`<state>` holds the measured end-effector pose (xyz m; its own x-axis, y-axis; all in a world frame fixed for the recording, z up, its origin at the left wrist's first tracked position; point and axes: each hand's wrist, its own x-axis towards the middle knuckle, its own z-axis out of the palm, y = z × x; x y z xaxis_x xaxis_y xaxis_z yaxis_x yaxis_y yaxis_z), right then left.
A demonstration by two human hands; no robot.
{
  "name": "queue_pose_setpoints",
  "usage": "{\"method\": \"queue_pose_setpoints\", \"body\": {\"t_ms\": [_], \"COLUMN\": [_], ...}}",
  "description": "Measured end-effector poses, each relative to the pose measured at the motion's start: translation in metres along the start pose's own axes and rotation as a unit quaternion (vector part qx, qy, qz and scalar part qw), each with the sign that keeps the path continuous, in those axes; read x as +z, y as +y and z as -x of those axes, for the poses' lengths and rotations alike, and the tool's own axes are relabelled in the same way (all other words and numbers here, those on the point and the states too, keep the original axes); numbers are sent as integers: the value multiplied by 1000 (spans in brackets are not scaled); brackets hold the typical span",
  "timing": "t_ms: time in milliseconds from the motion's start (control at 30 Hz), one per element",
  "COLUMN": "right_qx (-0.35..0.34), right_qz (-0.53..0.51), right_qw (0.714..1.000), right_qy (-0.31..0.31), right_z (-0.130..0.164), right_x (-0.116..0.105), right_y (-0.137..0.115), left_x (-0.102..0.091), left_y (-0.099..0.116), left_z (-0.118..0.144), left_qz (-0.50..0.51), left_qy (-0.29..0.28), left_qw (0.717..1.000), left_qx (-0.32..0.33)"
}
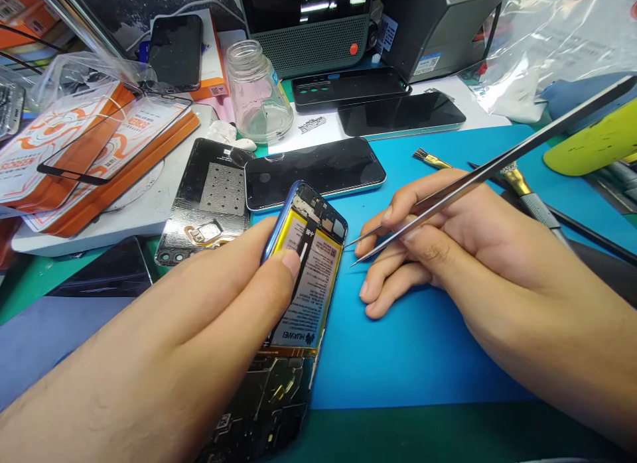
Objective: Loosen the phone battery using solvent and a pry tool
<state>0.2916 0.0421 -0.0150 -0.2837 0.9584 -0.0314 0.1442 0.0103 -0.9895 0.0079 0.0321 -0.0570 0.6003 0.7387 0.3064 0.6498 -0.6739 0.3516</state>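
My left hand (pixel 239 284) grips an opened smartphone (pixel 318 277), its thumb lying across the battery. The phone is tilted, with its insides facing me: a yellow-edged battery marked HUAWEI and dark circuitry below it. In my right hand (pixel 438 244) is a pair of metal tweezers (pixel 478 174), pinched between thumb and fingers. The tweezer tips are slightly apart and close to the phone's right edge; whether they touch it I cannot tell. Behind the held phone lie a dark phone (pixel 316 171), screen up, and a removed back panel (pixel 209 198).
Orange-and-white boxes (pixel 94 144) are stacked at the left under a glass screen frame. A glass jar (pixel 259 98) stands at the back. More phones (pixel 403 113) lie near a grey machine (pixel 308 45). Brushes (pixel 530 198) rest on the blue mat (pixel 398 363) at the right.
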Motion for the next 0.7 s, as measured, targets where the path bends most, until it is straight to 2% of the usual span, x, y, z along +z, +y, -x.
{"method": "queue_pose_setpoints", "body": {"t_ms": [300,500,700], "right_qx": [28,7,10], "right_qz": [-21,-7,-17], "right_qw": [999,1000,1000], "right_qy": [27,5,3], "right_z": [0,2,-1], "right_x": [4,1,1], "right_y": [-2,0,3], "left_x": [-6,-25,-43], "left_y": [5,16,29], "left_z": [1,11,19], "left_qz": [-11,-48,-121], "left_qy": [-5,5,11], "left_qw": [1000,999,992], "left_qx": [-10,-6,42]}}
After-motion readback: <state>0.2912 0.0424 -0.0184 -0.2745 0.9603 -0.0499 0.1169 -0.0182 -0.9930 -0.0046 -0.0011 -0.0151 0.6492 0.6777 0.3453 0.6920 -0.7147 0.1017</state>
